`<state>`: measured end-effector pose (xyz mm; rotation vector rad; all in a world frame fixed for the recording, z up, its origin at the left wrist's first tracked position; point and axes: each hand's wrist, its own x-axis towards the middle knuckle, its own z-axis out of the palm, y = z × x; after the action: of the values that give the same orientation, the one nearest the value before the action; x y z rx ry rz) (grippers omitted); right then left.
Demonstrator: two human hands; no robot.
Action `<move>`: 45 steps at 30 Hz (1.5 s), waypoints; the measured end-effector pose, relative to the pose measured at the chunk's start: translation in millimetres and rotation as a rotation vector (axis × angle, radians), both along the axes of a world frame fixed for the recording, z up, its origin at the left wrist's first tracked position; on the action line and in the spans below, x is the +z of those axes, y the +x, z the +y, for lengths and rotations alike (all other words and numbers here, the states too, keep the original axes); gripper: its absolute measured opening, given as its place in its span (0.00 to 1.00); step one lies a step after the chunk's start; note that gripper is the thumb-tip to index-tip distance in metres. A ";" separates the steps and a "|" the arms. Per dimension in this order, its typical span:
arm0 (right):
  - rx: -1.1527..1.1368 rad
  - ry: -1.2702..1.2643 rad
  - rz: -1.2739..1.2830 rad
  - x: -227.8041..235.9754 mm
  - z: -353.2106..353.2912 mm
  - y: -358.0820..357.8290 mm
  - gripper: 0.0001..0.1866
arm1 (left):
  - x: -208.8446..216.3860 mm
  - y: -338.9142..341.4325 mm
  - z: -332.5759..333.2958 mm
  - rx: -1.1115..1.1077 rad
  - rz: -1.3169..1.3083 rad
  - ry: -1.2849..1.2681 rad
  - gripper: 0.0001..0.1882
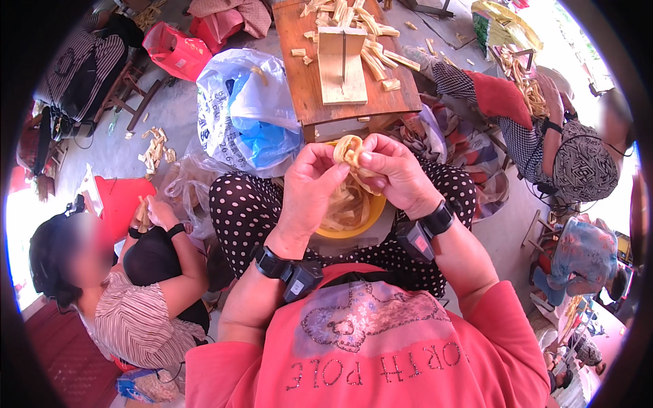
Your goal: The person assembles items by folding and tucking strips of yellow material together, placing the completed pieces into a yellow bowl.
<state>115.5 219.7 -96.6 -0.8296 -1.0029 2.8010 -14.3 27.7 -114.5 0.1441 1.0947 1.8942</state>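
Observation:
Between my fingertips is a pale yellow strip [349,147], curled into a loop at its top with a tail hanging down. My left hand [306,187] pinches the loop's left side, thumb and forefinger closed. My right hand [403,173] grips the other side, its thumb pressed on the strip. Just below both hands, a yellow basin [376,221] sits between my knees, holding more pale, ribbon-like strips [338,213]. The kind of material is not certain from this view.
A wooden table [299,81] ahead carries an L-shaped wooden stand [333,75] with a dark upright slot or blade, and folded yellow bundles [373,64]. White plastic bags [238,102] stand at its left. Co-workers sit at left [146,292] and right [585,163].

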 end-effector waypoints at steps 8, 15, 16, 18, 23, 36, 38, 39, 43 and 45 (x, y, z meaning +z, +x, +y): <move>0.033 0.432 -0.242 -27.7 1.2 -14.6 0.11 | -16.8 6.8 8.5 0.060 1.085 -0.248 0.06; -0.023 0.417 -0.212 -34.6 -11.0 -9.5 0.12 | -28.1 -22.1 2.7 -0.216 0.399 -0.183 0.10; 0.000 0.449 -0.219 -33.8 -9.9 -7.9 0.11 | -29.2 -27.9 3.9 -0.262 0.366 -0.161 0.13; 0.023 0.482 -0.228 -37.6 -7.4 -6.3 0.11 | -29.8 -30.4 5.3 -0.289 0.329 -0.201 0.12; 0.060 0.596 -0.200 -33.8 0.3 -8.6 0.08 | -45.7 -36.1 7.9 -0.215 0.499 -0.305 0.06; 0.382 0.868 -0.214 22.2 41.8 -7.7 0.11 | -27.0 -112.0 -11.5 -0.385 0.680 -0.267 0.19; 0.366 0.939 -0.158 32.7 39.8 -15.3 0.11 | 11.5 -123.1 -2.0 -0.511 0.834 -0.277 0.27; 0.360 0.963 -0.135 35.7 40.6 -19.8 0.11 | 11.2 -130.3 11.0 -0.599 0.726 -0.203 0.28; 0.325 1.025 -0.132 47.4 48.0 -25.3 0.10 | 17.1 -138.3 35.3 -0.701 0.330 -0.071 0.26; 0.315 1.118 -0.126 47.2 56.3 -27.5 0.09 | 19.4 -138.5 48.6 -0.687 0.185 -0.051 0.22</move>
<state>88.0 276.0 -49.4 -0.6737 -2.4682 1.7889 -152.8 76.3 -95.2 0.5963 1.0395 1.2511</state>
